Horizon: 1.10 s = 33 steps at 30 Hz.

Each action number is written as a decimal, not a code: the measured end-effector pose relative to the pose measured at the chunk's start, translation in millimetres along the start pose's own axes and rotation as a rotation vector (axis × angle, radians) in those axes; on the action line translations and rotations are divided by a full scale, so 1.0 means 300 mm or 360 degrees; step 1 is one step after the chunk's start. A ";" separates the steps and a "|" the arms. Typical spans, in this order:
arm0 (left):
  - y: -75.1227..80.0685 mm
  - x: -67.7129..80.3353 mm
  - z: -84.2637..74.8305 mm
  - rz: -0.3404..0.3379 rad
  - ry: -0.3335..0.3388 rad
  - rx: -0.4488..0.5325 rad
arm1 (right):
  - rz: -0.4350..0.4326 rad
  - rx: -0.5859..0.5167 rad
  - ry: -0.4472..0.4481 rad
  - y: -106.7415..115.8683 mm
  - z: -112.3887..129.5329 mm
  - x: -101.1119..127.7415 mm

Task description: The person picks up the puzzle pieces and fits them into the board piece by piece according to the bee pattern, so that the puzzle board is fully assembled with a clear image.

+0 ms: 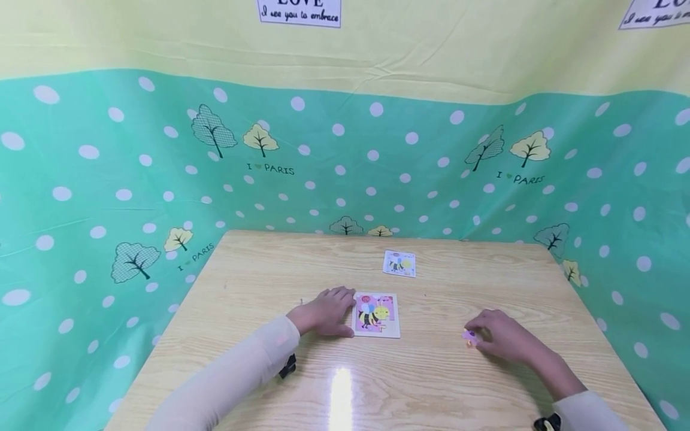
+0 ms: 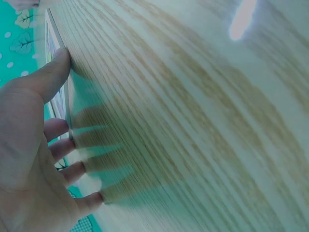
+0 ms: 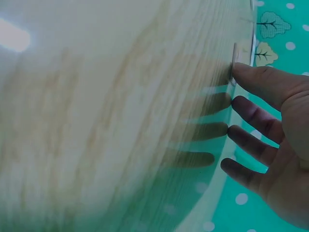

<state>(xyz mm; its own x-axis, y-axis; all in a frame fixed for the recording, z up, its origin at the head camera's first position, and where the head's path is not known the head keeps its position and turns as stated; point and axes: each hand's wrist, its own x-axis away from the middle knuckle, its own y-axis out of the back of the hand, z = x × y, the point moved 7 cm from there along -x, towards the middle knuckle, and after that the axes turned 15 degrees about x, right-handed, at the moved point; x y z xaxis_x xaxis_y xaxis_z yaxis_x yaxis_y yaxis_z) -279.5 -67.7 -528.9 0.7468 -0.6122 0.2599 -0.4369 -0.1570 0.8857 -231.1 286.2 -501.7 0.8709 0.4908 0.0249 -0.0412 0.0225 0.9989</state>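
A square bee jigsaw puzzle (image 1: 372,313) in a white frame lies flat on the table, with a pale bare patch at its lower right. My left hand (image 1: 331,312) rests along the frame's left edge. Its thumb (image 2: 60,63) touches near the front corner, and the fingers spread toward the back corner. Well to the right, my right hand (image 1: 501,335) pinches a small pink puzzle piece (image 1: 470,339) with purple and orange marks, low over the table. In the right wrist view the piece (image 3: 234,58) appears edge-on at the thumb, with the other fingers spread loosely.
Behind the puzzle lies a smaller card (image 1: 399,264) with a similar bee picture. The wooden table (image 1: 259,263) has a glossy surface with a bright light reflection in front. A green dotted cloth (image 1: 323,173) hangs behind it and along both sides.
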 end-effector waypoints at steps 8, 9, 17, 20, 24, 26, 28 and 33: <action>0.006 0.006 -0.010 -0.0002 -0.0005 0.0019 | -0.0021 0.0012 0.0032 0.000 0.009 -0.003; 0.006 0.006 -0.009 -0.0001 -0.0006 0.0017 | -0.0042 0.0017 0.0067 0.003 0.015 -0.005; 0.010 0.008 -0.011 0.0006 0.0003 0.0014 | -0.0115 0.0030 0.0208 0.009 0.043 -0.024; 0.010 0.011 -0.012 0.0007 0.0007 0.0017 | -0.0091 0.0047 0.0159 0.002 0.045 -0.031; 0.009 0.013 -0.013 0.0011 0.0001 0.0017 | -0.0055 0.0060 0.0057 -0.005 0.042 -0.040; 0.009 0.013 -0.013 0.0010 -0.0006 0.0014 | -0.0050 0.0044 0.0014 -0.003 0.042 -0.047; 0.008 0.012 -0.012 0.0010 -0.0010 0.0007 | -0.0051 0.0030 -0.0014 0.001 0.047 -0.059; 0.009 0.011 -0.011 0.0010 -0.0013 0.0002 | -0.0082 -0.0009 0.0053 0.013 0.088 -0.099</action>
<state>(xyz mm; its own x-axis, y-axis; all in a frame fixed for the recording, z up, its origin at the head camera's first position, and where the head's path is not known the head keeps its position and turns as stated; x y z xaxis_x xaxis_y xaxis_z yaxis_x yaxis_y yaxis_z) -276.5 -67.6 -524.3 0.7401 -0.6192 0.2623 -0.4421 -0.1541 0.8836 -244.3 248.7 -497.4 0.8551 0.5177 -0.0279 0.0003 0.0532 0.9986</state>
